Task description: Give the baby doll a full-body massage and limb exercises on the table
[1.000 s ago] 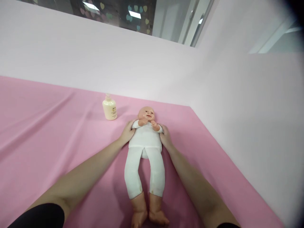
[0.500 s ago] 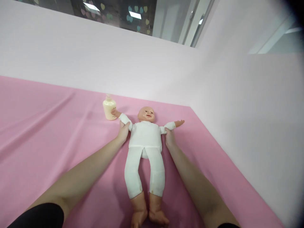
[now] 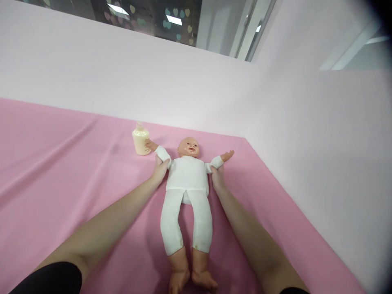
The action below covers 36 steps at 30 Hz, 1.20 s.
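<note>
A baby doll [image 3: 187,175] with a white cloth body lies on its back, head away from me and feet toward me. Its arms are spread out to both sides. My left hand [image 3: 159,169] is closed around the doll's arm on the left, thumb on top. Around the arm on the right, my right hand [image 3: 217,176] is closed in the same way; part of its fingers is hidden beneath the sleeve. A pump bottle [image 3: 140,142] of pale yellow liquid stands upright beside the doll's hand on the left, which overlaps it in view.
Pink sheeting [image 3: 76,163] with a few creases covers the surface under the doll. A white wall [image 3: 122,81] runs along the back and another white wall [image 3: 321,143] closes off the right side. Above the back wall is a window [image 3: 147,20] with heart stickers.
Both doll arms have shifted slightly inward in my hands, the hand on the right moving up and toward the head. The body and the bottle have stayed in place.
</note>
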Each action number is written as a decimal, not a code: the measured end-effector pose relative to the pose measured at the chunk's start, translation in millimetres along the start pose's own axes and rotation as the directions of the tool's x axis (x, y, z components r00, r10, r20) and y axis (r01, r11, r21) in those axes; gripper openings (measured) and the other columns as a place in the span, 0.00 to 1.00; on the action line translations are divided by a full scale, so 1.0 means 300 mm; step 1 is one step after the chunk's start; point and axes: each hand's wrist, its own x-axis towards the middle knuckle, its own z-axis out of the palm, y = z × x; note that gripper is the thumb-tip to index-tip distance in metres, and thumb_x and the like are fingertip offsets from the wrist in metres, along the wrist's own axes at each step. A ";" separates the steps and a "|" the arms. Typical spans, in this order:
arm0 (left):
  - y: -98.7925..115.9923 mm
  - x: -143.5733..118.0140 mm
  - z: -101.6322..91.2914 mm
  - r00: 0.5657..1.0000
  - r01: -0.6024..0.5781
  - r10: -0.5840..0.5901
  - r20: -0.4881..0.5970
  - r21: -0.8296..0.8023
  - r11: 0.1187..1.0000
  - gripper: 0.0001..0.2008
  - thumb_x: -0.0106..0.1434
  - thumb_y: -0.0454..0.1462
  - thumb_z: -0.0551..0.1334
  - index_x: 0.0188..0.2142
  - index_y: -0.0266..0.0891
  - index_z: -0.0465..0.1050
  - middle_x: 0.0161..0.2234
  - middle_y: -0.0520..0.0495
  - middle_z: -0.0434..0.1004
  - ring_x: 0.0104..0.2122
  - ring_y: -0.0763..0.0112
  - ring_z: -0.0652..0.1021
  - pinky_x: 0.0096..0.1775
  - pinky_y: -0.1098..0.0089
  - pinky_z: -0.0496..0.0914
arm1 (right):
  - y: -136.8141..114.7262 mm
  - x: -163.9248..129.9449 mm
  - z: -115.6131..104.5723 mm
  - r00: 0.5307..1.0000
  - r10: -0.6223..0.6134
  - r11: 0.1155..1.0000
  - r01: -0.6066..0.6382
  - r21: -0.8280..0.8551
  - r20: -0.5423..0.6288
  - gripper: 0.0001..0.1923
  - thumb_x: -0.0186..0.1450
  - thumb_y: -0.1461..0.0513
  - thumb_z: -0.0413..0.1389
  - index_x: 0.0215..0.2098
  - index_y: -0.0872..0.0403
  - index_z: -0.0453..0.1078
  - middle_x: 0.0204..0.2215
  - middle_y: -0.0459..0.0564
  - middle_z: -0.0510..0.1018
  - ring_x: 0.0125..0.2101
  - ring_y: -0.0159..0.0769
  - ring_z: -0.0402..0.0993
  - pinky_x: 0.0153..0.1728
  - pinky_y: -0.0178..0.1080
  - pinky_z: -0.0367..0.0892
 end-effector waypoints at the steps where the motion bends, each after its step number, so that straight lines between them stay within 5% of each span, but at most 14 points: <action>1: 0.013 -0.007 0.001 0.999 -0.022 0.020 0.042 0.036 0.999 0.21 0.56 0.36 0.58 0.50 0.42 0.58 0.45 0.47 0.69 0.46 0.65 0.71 0.49 0.63 0.67 | -0.009 -0.005 0.004 1.000 0.009 1.000 -0.009 -0.015 0.015 0.21 0.54 0.62 0.50 0.47 0.54 0.63 0.41 0.49 0.74 0.42 0.39 0.69 0.47 0.45 0.64; 6: 0.033 -0.015 0.003 0.933 -0.238 0.159 0.322 0.223 0.945 0.21 0.53 0.30 0.55 0.48 0.40 0.68 0.47 0.46 0.72 0.49 0.61 0.71 0.55 0.57 0.63 | -0.055 -0.033 0.017 0.967 -0.140 0.969 0.178 -0.170 0.213 0.20 0.52 0.67 0.48 0.42 0.52 0.71 0.43 0.48 0.76 0.46 0.39 0.69 0.52 0.45 0.61; 9: 0.034 -0.015 0.001 0.887 -0.366 0.257 0.385 0.243 0.898 0.20 0.54 0.29 0.53 0.46 0.39 0.70 0.48 0.45 0.73 0.50 0.61 0.71 0.56 0.56 0.62 | -0.073 -0.047 0.018 0.958 -0.188 0.947 0.235 -0.219 0.217 0.23 0.51 0.68 0.46 0.43 0.52 0.71 0.44 0.49 0.75 0.47 0.38 0.68 0.53 0.44 0.61; 21: 0.057 -0.034 0.004 0.872 -0.424 0.331 0.362 0.217 0.879 0.19 0.62 0.33 0.50 0.52 0.37 0.63 0.52 0.43 0.69 0.53 0.61 0.69 0.57 0.58 0.62 | -0.108 -0.060 0.025 0.972 -0.206 0.961 0.222 -0.165 0.110 0.20 0.59 0.64 0.48 0.50 0.53 0.63 0.47 0.52 0.73 0.47 0.39 0.70 0.51 0.45 0.65; 25: 0.050 -0.028 0.010 0.875 -0.452 0.373 0.310 0.244 0.858 0.24 0.62 0.33 0.50 0.59 0.38 0.55 0.58 0.41 0.61 0.59 0.60 0.63 0.60 0.56 0.56 | -0.082 -0.052 0.028 0.959 -0.246 0.931 0.275 -0.239 0.143 0.30 0.63 0.61 0.45 0.63 0.52 0.46 0.62 0.56 0.57 0.61 0.39 0.55 0.61 0.48 0.52; 30: 0.023 -0.012 0.015 0.921 -0.385 0.325 0.216 0.370 0.845 0.36 0.63 0.36 0.52 0.66 0.36 0.35 0.64 0.35 0.47 0.64 0.54 0.51 0.63 0.50 0.47 | -0.030 -0.036 0.023 0.986 -0.110 0.890 0.155 -0.428 0.127 0.41 0.66 0.55 0.42 0.66 0.58 0.21 0.68 0.57 0.29 0.67 0.42 0.25 0.65 0.53 0.33; 33: 0.016 -0.007 0.009 0.935 -0.341 0.252 0.250 0.440 0.831 0.37 0.63 0.39 0.52 0.66 0.34 0.32 0.65 0.34 0.43 0.65 0.52 0.49 0.63 0.48 0.47 | -0.012 -0.027 0.014 0.979 -0.111 0.867 0.181 -0.464 0.174 0.41 0.67 0.54 0.42 0.66 0.56 0.18 0.68 0.51 0.24 0.67 0.41 0.20 0.65 0.54 0.33; 36: 0.025 -0.006 0.002 0.914 -0.384 0.249 0.320 0.482 0.787 0.32 0.64 0.39 0.50 0.66 0.37 0.42 0.64 0.38 0.51 0.63 0.54 0.55 0.62 0.49 0.50 | -0.005 -0.019 0.006 0.975 -0.080 0.859 0.173 -0.482 0.207 0.38 0.67 0.54 0.41 0.68 0.56 0.26 0.68 0.51 0.29 0.67 0.40 0.26 0.65 0.53 0.35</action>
